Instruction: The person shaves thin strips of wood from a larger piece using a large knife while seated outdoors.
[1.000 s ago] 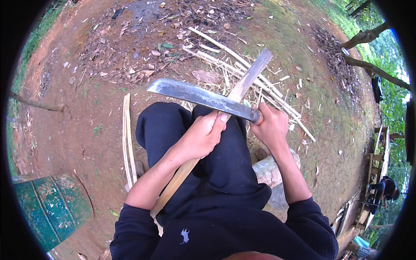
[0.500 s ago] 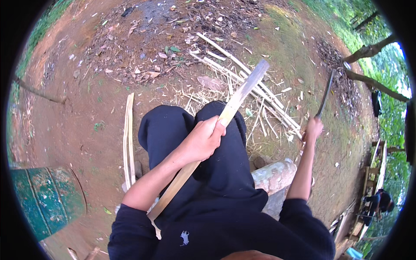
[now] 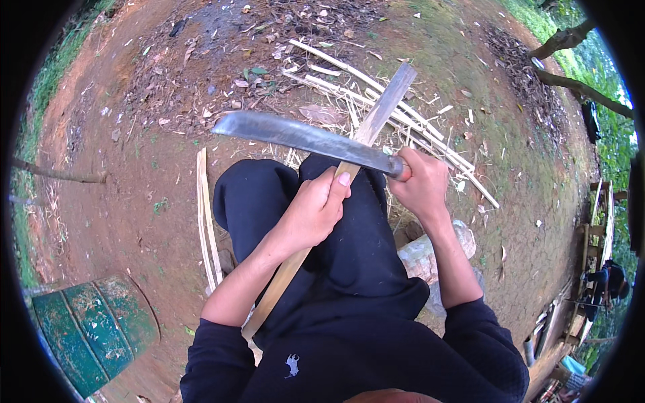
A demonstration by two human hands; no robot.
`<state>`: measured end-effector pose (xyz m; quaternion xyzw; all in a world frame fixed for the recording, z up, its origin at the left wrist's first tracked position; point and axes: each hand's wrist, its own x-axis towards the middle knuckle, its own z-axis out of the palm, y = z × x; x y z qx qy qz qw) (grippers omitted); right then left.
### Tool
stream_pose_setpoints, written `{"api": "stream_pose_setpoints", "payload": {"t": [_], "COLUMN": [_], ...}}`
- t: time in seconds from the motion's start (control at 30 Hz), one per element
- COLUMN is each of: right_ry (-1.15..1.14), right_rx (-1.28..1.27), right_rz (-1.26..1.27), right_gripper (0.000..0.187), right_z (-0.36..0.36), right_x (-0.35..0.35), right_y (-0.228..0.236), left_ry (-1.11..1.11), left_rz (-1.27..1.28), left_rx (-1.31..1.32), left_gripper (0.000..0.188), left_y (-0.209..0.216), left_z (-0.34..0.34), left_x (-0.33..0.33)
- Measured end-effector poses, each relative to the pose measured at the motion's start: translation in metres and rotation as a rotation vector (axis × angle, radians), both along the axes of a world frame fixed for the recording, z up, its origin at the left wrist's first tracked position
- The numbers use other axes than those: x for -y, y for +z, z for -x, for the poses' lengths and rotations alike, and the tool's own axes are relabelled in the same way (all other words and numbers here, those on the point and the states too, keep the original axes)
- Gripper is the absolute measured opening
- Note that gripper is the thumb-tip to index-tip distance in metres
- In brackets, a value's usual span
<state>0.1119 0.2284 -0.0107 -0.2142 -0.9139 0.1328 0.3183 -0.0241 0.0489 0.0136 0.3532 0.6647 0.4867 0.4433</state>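
My left hand [image 3: 314,209] is closed round the middle of a long flat wooden strip [image 3: 388,102], likely split bamboo. The strip slants across my lap, its greyish end pointing up and to the right and its lower end beside my left forearm. In my right hand [image 3: 423,183] is the reddish handle of a machete [image 3: 289,133]. Its broad dark blade points left and crosses over the strip just beyond my left thumb. Whether the edge touches the wood I cannot tell.
Split strips [image 3: 430,138] and shavings litter the ground beyond my knees. More thin strips [image 3: 203,208] lie to the left. A pale log [image 3: 463,243] is by my right leg, a green metal drum [image 3: 94,322] at lower left. Branches [image 3: 571,77] stick out at right; a person [image 3: 606,285] is farther off.
My right hand has swung the machete in from the far right to across the strip. My left hand keeps its hold on the strip with little movement.
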Motion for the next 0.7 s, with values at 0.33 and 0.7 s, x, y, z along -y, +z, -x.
{"api": "stream_pose_setpoints", "payload": {"t": [0.33, 0.7], "right_ry": [0.034, -1.107], "right_rx": [0.091, 0.228], "right_rz": [-0.155, 0.273], "right_gripper": [0.021, 0.026], "right_z": [0.002, -0.136], "right_x": [-0.057, -0.302], "right_y": [-0.045, -0.108], "left_ry": [-0.028, 0.035], "left_rz": [-0.063, -0.107], "left_rx": [-0.301, -0.340], "left_gripper": [0.044, 0.036], "left_y": [-0.014, -0.016], "left_z": [0.004, -0.001], "left_x": [0.003, 0.021]}}
